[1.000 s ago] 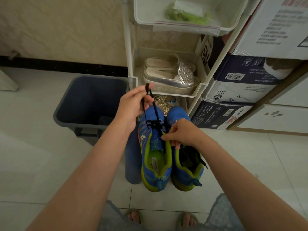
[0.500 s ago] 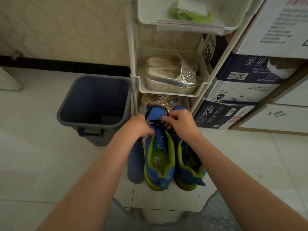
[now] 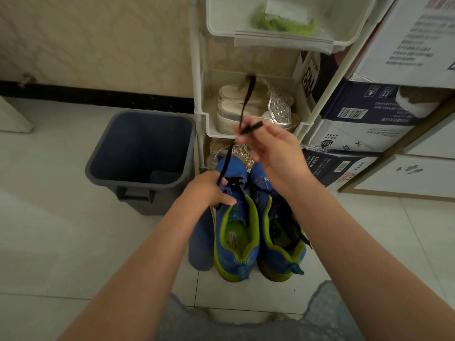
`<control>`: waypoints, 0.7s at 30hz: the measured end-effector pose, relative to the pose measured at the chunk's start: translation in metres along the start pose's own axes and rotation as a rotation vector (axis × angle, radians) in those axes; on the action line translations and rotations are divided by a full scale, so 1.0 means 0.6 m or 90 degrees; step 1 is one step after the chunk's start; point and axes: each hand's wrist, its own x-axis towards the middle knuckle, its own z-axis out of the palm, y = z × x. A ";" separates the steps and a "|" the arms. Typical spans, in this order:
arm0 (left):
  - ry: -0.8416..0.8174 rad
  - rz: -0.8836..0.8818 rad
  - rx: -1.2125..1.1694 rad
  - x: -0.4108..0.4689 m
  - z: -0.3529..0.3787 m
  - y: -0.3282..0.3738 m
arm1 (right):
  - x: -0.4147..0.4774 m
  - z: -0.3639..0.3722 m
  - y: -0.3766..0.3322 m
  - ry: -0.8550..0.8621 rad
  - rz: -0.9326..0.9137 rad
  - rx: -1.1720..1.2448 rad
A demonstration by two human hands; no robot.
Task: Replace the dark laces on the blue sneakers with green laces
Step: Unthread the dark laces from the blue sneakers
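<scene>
Shifted since the earlier frame, the left hand (image 3: 209, 190) is now laid on the left side of the left blue sneaker (image 3: 236, 237), with its fingers curled over the eyelet edge and its thumb pressed along the upper. From beside those fingers the dark lace (image 3: 227, 159) is drawn up taut, where half a second ago it was worked low at the toe by both hands. The right hand (image 3: 273, 153) has been lifted well above the shoes, and the lace is pinched between its thumb and fingertips; the free end above it is blurred. The right blue sneaker (image 3: 280, 252) is stood touching the first, with its own dark lace lying loose inside.

The pair is set on the pale tiled floor (image 3: 61, 230), just in front of the white rack (image 3: 198, 70). A grey bin (image 3: 140, 153) is stood just left of the rack, near a beige wall (image 3: 98, 40) with black skirting. In the rack's top tray the green laces (image 3: 283, 23) are kept in a clear bag, and silver shoes (image 3: 258, 112) are seen on the middle tray. Cardboard boxes (image 3: 364, 119) are stacked at the right.
</scene>
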 end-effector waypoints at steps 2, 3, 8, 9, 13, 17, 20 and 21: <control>-0.001 0.002 -0.001 0.001 0.000 -0.002 | -0.001 -0.007 0.018 0.034 -0.004 -0.256; 0.004 0.005 0.009 0.000 -0.001 -0.002 | 0.001 -0.015 0.033 0.047 0.007 -0.362; 0.062 -0.016 0.023 0.010 0.002 -0.004 | 0.006 -0.041 0.083 0.094 0.058 -0.588; 0.090 -0.030 0.019 0.014 0.003 -0.007 | 0.007 -0.042 0.086 0.109 0.043 -0.589; 0.119 -0.086 -0.096 0.024 -0.003 -0.013 | 0.002 -0.038 0.087 0.113 -0.003 -0.591; 0.073 -0.058 -0.077 0.016 -0.006 0.005 | 0.002 -0.034 0.094 0.073 -0.014 -0.668; 0.052 -0.013 0.039 0.002 -0.003 0.012 | 0.005 -0.040 0.101 0.022 0.017 -0.759; 0.064 -0.009 0.061 -0.001 -0.004 0.010 | 0.004 -0.042 0.103 -0.002 0.015 -0.846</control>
